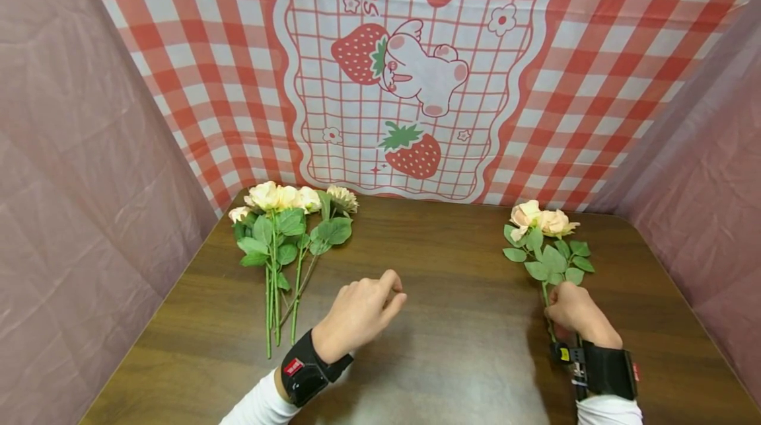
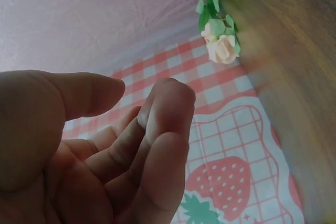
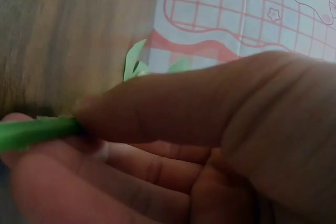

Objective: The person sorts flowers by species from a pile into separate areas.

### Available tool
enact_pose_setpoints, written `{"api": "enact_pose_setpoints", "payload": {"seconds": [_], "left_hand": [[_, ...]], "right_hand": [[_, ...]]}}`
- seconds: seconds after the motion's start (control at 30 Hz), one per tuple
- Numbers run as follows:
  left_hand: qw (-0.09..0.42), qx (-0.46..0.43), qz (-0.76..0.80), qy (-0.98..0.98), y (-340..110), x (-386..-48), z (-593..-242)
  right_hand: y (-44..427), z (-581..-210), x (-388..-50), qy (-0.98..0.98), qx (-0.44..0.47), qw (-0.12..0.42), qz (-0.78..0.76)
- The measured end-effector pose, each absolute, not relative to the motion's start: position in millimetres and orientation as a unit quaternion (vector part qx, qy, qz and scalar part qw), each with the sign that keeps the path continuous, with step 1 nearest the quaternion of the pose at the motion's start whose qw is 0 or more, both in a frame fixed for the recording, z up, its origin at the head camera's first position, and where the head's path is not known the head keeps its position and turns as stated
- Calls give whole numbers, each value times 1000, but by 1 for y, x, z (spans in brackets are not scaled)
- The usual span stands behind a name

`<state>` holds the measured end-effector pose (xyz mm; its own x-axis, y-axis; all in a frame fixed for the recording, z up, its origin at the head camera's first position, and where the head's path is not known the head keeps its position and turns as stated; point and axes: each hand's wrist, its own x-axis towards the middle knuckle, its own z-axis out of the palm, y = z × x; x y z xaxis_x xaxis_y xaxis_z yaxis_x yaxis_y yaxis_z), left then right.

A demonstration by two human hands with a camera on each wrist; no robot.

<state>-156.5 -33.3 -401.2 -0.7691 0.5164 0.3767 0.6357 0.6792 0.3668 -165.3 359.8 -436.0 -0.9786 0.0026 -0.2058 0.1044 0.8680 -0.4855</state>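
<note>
On the right of the table, my right hand (image 1: 579, 312) pinches the green stem (image 3: 37, 132) of a pale peach rose (image 1: 554, 223) between thumb and fingers. A second peach bloom (image 1: 526, 215) sits close beside it, above green leaves; whether both share one stem I cannot tell. The blooms point toward the back edge. My left hand (image 1: 359, 312) hovers near the table's middle, fingers loosely curled and holding nothing; the left wrist view shows a gap between its thumb and fingers. To its left lies a group of cream roses (image 1: 288, 198) with long stems pointing toward me.
The brown wooden table (image 1: 428, 266) meets a red-and-white checked strawberry cloth (image 1: 398, 81) at its back edge. Pinkish curtains hang at both sides, the left curtain (image 1: 77, 180) and the right curtain (image 1: 707, 160). A paler, many-petalled flower (image 1: 343, 199) lies at the right of the cream group.
</note>
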Motion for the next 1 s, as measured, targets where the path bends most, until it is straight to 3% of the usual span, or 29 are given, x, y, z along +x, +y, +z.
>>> {"api": "enact_pose_setpoints", "payload": {"seconds": [0.13, 0.47, 1.0], "left_hand": [[115, -317, -246, -909, -33, -157, -402], [105, -312, -239, -913, -34, -157, -401], [130, -301, -237, -914, -39, -160, -398]], "right_hand": [[361, -437, -166, 968, 29, 90, -231], [355, -424, -159, 963, 70, 126, -226], [334, -393, -151, 981, 55, 43, -182]]}}
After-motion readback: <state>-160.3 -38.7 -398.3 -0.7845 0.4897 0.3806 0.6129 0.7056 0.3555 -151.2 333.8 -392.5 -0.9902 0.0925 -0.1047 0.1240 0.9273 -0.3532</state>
